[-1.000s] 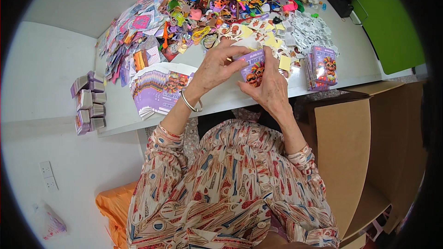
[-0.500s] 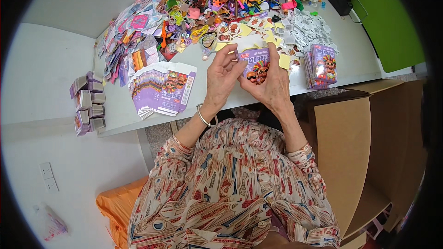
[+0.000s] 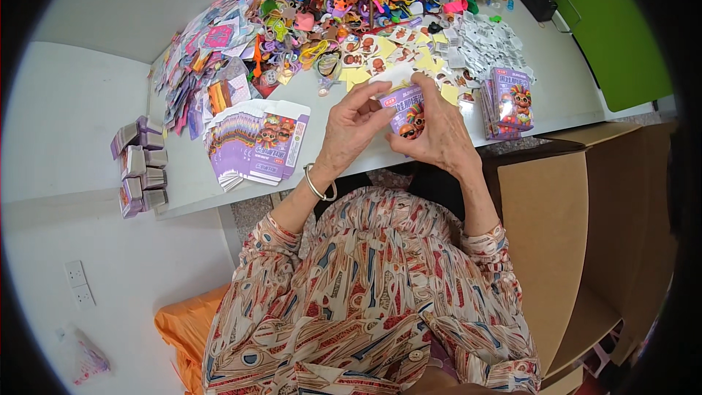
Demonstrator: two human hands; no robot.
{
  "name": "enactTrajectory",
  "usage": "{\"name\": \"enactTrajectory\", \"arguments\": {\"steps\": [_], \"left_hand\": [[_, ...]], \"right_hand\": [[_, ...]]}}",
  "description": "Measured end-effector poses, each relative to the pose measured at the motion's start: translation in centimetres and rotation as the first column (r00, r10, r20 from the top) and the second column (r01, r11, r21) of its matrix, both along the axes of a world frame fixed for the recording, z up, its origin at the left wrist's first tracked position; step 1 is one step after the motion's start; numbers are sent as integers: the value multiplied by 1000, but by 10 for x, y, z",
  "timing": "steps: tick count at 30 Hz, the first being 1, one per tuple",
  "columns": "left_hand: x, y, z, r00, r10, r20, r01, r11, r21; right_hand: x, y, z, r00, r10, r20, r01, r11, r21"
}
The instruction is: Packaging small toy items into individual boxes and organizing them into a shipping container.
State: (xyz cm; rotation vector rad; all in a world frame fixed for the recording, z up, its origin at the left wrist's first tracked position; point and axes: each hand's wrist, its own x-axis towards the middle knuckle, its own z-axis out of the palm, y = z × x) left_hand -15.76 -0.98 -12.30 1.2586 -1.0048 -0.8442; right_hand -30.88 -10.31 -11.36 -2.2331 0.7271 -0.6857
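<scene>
Between both hands I hold a small purple cardboard box (image 3: pixel 409 121) with cartoon figures on its front, over the table's near edge. Its white top flap (image 3: pixel 398 74) stands up at the far end. My right hand (image 3: pixel 442 128) is wrapped round the right side, thumb low on the front. My left hand (image 3: pixel 354 126) pinches the box's upper left part, fingers at the flap. Left of my hands lies a fanned stack of flat purple cartons (image 3: pixel 256 143). To the right stand several made-up purple boxes (image 3: pixel 514 99).
A heap of small colourful toys (image 3: pixel 344 0) covers the far table, with flat packets (image 3: pixel 201 66) at its left. Stickers (image 3: pixel 376 51) and silvery sachets (image 3: pixel 486 47) lie beyond my hands. Grey-and-purple packs (image 3: pixel 139 164) line the left edge. An open brown carton (image 3: pixel 545 241) stands right.
My right hand has shifted a little to the right and turned round the box. My left fingers have moved to its upper edge, and the box is tilted slightly more.
</scene>
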Motion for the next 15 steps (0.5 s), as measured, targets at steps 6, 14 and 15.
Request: {"name": "enactTrajectory", "arguments": {"steps": [6, 14, 15], "left_hand": [[-7, 6, 15, 965, 14, 261, -34, 997, 70], [10, 4, 9, 997, -51, 55, 43, 991, 130], [14, 2, 12, 989, -73, -126, 107, 953, 284]], "right_hand": [[2, 2, -4, 998, -9, 63, 4, 997, 79], [-2, 7, -7, 1000, 14, -20, -13, 999, 31], [-2, 9, -4, 999, 18, -39, -19, 1000, 0]]}}
